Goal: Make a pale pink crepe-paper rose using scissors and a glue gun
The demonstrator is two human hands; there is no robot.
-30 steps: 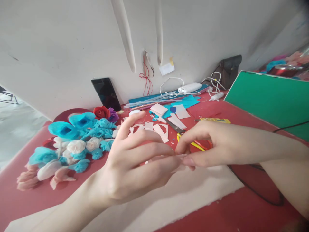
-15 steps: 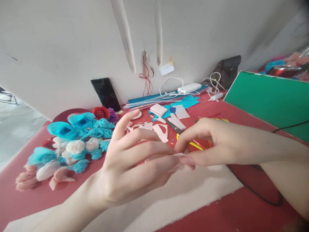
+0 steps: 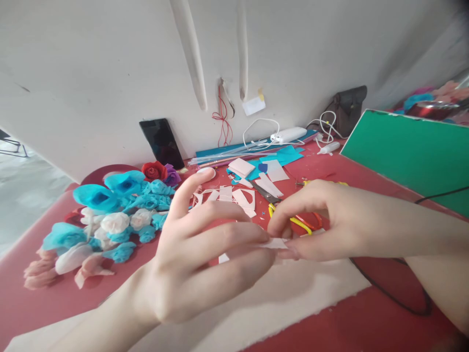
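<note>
Between my two hands is a small piece of pale pink paper (image 3: 275, 243), mostly covered by fingers. My left hand (image 3: 208, 254) holds its left side between the fingers, with the index finger raised. At the paper's right side, my right hand (image 3: 315, 227) pinches it between thumb and fingers. Below both hands lies a large pale sheet (image 3: 293, 293) on the red table. Just behind the right hand rest scissors (image 3: 267, 194) with yellow and red handles, partly hidden. Pale paper cut-offs (image 3: 244, 200) lie scattered beyond my fingers.
Blue, white and pink paper flowers (image 3: 120, 215) are heaped at the left. A black phone (image 3: 161, 143) leans on the wall. At the back are blue paper (image 3: 286, 155), a white power bank (image 3: 289, 134) and a dark bag (image 3: 346, 110). A green board (image 3: 406, 151) stands at right.
My right hand has shifted slightly right, and the fingers of both hands have moved a little on the paper. More of the paper shows between them.
</note>
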